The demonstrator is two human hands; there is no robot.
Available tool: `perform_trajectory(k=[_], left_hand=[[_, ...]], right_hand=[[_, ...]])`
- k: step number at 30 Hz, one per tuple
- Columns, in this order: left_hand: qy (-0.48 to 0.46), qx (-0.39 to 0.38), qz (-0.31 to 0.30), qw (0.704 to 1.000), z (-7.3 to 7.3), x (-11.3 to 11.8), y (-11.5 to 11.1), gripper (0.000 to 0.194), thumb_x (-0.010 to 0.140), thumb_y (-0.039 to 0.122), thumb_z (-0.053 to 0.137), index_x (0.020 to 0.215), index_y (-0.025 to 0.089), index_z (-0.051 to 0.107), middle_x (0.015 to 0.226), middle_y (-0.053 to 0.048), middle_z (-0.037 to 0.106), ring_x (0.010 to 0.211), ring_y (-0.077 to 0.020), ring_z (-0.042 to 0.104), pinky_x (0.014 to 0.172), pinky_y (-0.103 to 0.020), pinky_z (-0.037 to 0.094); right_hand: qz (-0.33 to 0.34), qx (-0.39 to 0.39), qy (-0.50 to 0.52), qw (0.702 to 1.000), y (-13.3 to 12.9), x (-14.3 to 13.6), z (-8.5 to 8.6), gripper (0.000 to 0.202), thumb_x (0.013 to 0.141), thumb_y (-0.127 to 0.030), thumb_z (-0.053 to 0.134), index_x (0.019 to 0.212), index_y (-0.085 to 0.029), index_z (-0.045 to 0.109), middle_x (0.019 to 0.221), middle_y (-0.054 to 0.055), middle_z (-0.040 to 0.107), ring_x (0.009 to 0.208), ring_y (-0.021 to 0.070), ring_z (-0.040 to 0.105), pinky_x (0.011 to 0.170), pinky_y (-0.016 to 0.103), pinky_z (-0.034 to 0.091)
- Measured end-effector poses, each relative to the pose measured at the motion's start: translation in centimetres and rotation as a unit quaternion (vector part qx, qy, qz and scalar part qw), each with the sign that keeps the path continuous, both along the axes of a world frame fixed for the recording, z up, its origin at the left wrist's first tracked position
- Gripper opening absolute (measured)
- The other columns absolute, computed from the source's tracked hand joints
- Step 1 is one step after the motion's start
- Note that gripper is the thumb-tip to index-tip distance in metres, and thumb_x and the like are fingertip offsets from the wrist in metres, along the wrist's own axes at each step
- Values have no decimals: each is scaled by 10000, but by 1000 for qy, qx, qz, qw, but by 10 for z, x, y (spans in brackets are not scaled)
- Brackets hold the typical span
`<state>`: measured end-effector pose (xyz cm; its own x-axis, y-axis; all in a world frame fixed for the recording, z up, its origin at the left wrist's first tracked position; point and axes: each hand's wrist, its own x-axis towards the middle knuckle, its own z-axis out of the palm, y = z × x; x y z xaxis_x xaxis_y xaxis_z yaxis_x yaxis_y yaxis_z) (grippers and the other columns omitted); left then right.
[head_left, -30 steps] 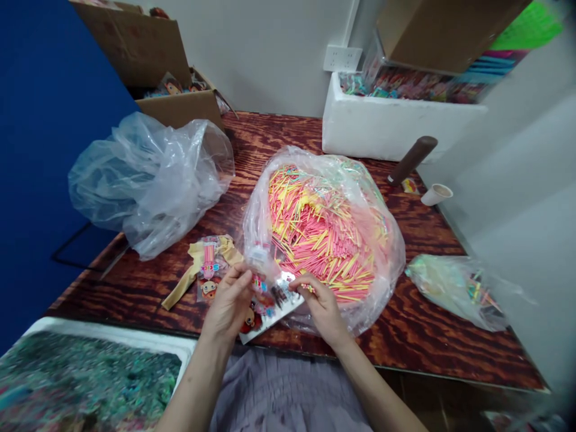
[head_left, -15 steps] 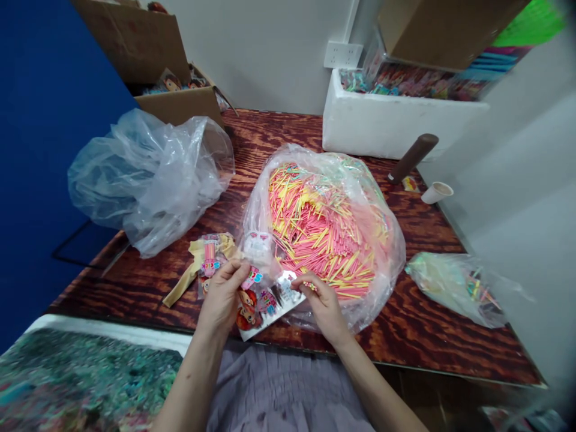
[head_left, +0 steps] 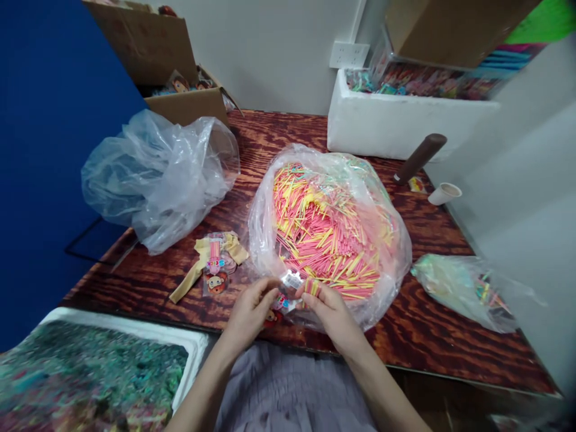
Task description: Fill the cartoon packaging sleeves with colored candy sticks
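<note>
A big clear plastic bag (head_left: 260, 222) lies open on the wooden table (head_left: 432, 231), full of pink and yellow sticks (head_left: 326, 240). At its near edge my right hand (head_left: 324, 303) pinches a small bundle of pink and yellow sticks (head_left: 311, 287). My left hand (head_left: 255, 305) is closed on the edge of a small printed packet (head_left: 281, 301), partly hidden between the hands. To the left, another printed packet (head_left: 216, 281) lies beside beige cloth-like strips (head_left: 191, 282).
Crumpled clear plastic (head_left: 171, 174) and a cardboard box (head_left: 186, 107) are at the left. A white foam box (head_left: 396, 123) stands at the back; a brown cylinder (head_left: 418, 159), paper cup (head_left: 444, 193) and small bag (head_left: 463, 288) are right. A filled foam box (head_left: 198, 348) is front left.
My left hand has moved right and down, away from the packet at the left. The bundle in my right hand now shows side-on, and the held packet is more covered by my hands.
</note>
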<state>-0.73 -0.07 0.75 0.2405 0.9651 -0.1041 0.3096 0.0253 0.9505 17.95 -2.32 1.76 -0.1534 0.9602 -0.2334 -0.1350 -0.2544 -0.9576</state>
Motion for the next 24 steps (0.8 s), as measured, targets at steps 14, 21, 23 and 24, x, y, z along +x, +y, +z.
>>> perform_trajectory(k=[14,21,23,24], left_hand=[[23,104,81,991,4,30,-4,269,933,300,469,711,186,569,711,-3,550,699,-149,523,670,-253,383],[-174,-59,186,965,-15,24,-12,219,775,362,693,803,176,582,706,28,578,647,-118,544,627,-213,437],[-179,-63,205,960,-20,22,-15,238,772,383,703,759,164,608,683,30,585,634,-112,535,623,-209,430],[-174,-56,209,961,-21,21,-16,239,785,392,693,765,163,629,691,26,596,645,-115,539,631,-210,431]], right_hand=[[-22,134,-146,980,-10,-16,-3,141,934,-242,500,884,-221,630,867,11,643,819,179,587,761,254,432],[-47,158,-155,974,-12,-18,-12,171,936,-220,504,951,-226,674,916,31,688,856,197,620,786,282,459],[-40,170,-157,972,-13,-19,-11,189,941,-210,498,994,-236,677,963,37,696,893,202,625,807,289,459],[-36,174,-158,971,-13,-20,-10,195,942,-205,496,1007,-242,676,983,38,698,912,203,627,820,291,457]])
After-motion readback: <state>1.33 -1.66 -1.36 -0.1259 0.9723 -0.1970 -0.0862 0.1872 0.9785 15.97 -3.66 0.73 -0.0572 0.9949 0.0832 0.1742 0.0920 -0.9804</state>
